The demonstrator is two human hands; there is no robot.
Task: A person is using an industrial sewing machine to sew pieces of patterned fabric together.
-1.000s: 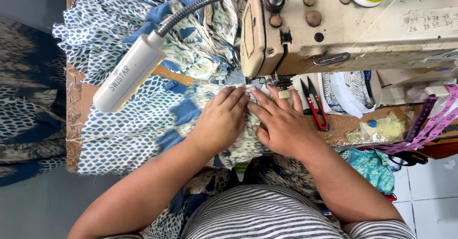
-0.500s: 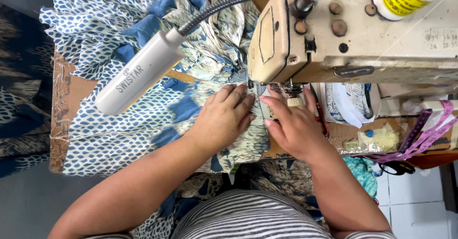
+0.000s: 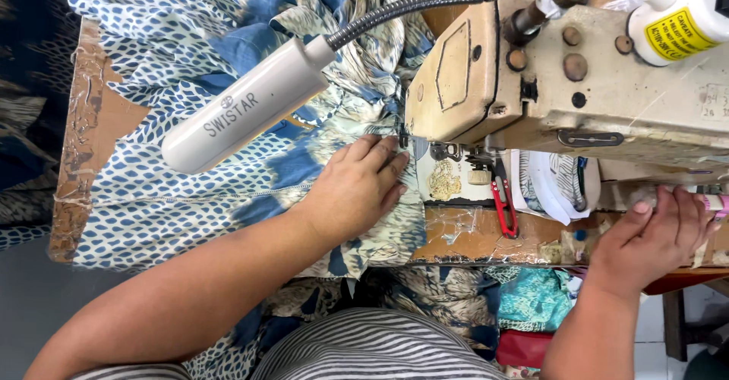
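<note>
Under the spread fingers of the left hand [image 3: 357, 190] lay the blue-and-white leaf-print cotton fabric [image 3: 190, 198], pressed flat on the brown wooden worktable [image 3: 114, 118]; the hand gripped nothing, its palm down and its fingertips resting on the cloth just short of the needle area of the cream-coloured metal sewing machine [image 3: 577, 84]. Beyond those fingertips, to their right, a small red-handled thread snip [image 3: 503, 201] lay on the table beside a folded piece of white cloth with a dark print [image 3: 550, 190]. Above the knuckles hung a white cylindrical lamp head [image 3: 243, 110] on a grey flexible metal gooseneck [image 3: 425, 4], with dark lettering along its side. The right hand [image 3: 653, 236] was well apart from the left, at the far right end of the machine, fingers curled loosely over the table's edge there; whether they had hold of anything could not be told. Far above those fingers, on top of the machine, stood a white plastic bottle [image 3: 687, 15] bearing a yellow rectangular label with dark print. Below the right wrist, teal patterned cloth [image 3: 535, 300] lay bunched under the table. Nearest the camera showed a grey-and-white striped garment [image 3: 372, 350] on the person's body.
</note>
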